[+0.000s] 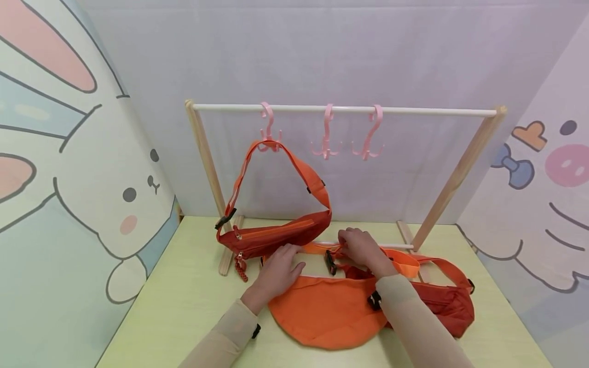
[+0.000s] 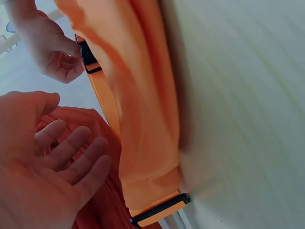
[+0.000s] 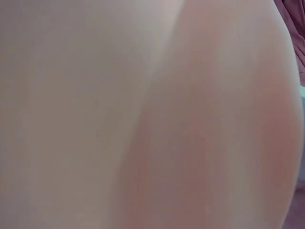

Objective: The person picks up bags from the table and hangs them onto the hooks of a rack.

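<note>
Orange waist bag [image 1: 329, 313] lies on the worktop [image 1: 161, 301], its right edge by a red waist bag [image 1: 446, 306], with room on its left. The left hand [image 1: 278, 271] has a loose grip; the right hand [image 1: 362, 249] pinches an orange strap [image 2: 101, 95].

Pale wall [image 1: 294, 56], rabbit mural [image 1: 87, 168], yellow-green tabletop [image 1: 165, 301]

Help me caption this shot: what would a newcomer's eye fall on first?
Probably the dark red bag, its orange strap looped over the leftmost pink hook on the white rail. Next might come the bright orange bag on the table in front, with the left hand and right hand near its far edge. Another red bag lies to its right.
</note>
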`<act>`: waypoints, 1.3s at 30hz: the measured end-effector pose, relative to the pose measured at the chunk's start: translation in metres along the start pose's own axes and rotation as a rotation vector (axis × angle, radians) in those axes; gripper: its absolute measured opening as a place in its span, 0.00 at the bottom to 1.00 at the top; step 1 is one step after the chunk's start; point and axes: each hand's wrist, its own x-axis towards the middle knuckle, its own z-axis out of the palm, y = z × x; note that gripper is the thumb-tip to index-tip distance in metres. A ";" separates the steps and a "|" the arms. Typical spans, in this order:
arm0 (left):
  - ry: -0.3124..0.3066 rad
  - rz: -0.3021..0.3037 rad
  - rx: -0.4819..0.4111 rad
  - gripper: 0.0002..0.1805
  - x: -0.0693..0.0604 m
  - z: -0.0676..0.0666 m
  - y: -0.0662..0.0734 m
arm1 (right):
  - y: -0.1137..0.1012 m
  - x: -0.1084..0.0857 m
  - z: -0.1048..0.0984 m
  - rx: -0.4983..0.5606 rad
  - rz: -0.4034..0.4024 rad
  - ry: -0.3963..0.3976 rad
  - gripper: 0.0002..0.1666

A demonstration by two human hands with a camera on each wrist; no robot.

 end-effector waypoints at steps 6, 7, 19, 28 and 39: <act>-0.023 -0.025 0.003 0.26 0.001 0.003 -0.004 | -0.004 -0.004 -0.005 0.023 -0.003 -0.017 0.09; -0.023 -0.026 0.004 0.27 0.002 0.004 -0.005 | -0.006 -0.005 -0.006 0.034 -0.001 -0.018 0.09; 0.011 -0.035 0.044 0.31 0.006 0.009 -0.009 | -0.021 -0.014 -0.012 0.007 -0.084 0.076 0.17; 0.019 -0.043 0.058 0.31 0.008 0.008 -0.007 | -0.036 -0.023 -0.028 0.030 -0.090 0.048 0.18; -0.001 -0.053 0.071 0.38 0.011 0.006 -0.008 | -0.056 -0.034 -0.049 0.018 -0.176 0.063 0.12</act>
